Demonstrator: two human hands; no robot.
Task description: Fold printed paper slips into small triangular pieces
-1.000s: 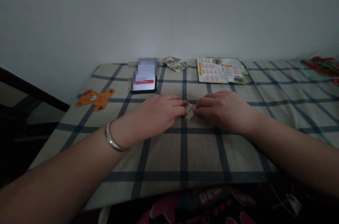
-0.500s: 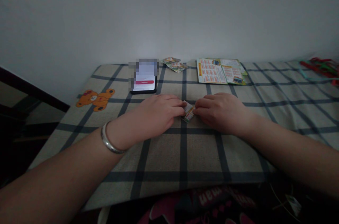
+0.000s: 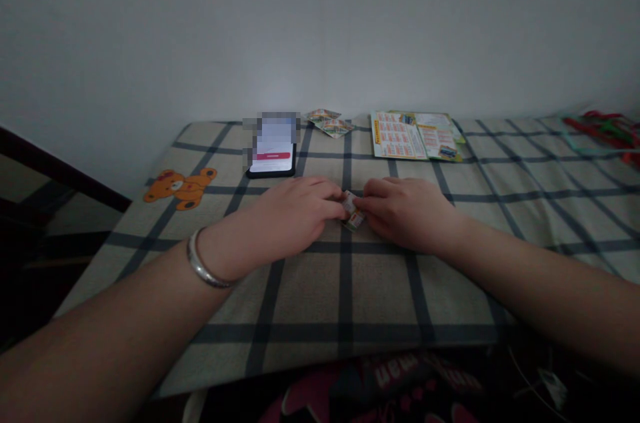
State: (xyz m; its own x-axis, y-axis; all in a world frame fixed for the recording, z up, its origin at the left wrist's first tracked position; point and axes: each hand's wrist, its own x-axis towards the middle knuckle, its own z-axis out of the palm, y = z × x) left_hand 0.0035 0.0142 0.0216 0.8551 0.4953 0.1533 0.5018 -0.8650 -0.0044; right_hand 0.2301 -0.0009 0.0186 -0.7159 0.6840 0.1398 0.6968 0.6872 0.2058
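Note:
Between my hands a small piece of folded printed paper [image 3: 355, 219] rests at the middle of the checked tablecloth [image 3: 310, 296]. My left hand [image 3: 303, 213] has its fingertips closed on the paper's left edge, and a silver bangle circles that wrist. From the other side, my right hand [image 3: 407, 213] presses bent fingers on the paper's right edge, the index finger reaching over it. Both hands lie low, close to the cloth. Fingertips cover part of the paper, so its full shape is hidden.
Beyond my left hand lies a lit phone [image 3: 271, 166]. Small folded paper pieces [image 3: 334, 127] sit against the wall, with printed sheets [image 3: 400, 137] to their right. A bear picture [image 3: 181, 188] is at the left edge; red and green strings [image 3: 607, 129] lie far right.
My right hand has shifted slightly left, its index finger now over the paper. Less of the paper shows. My left hand stays almost where it was.

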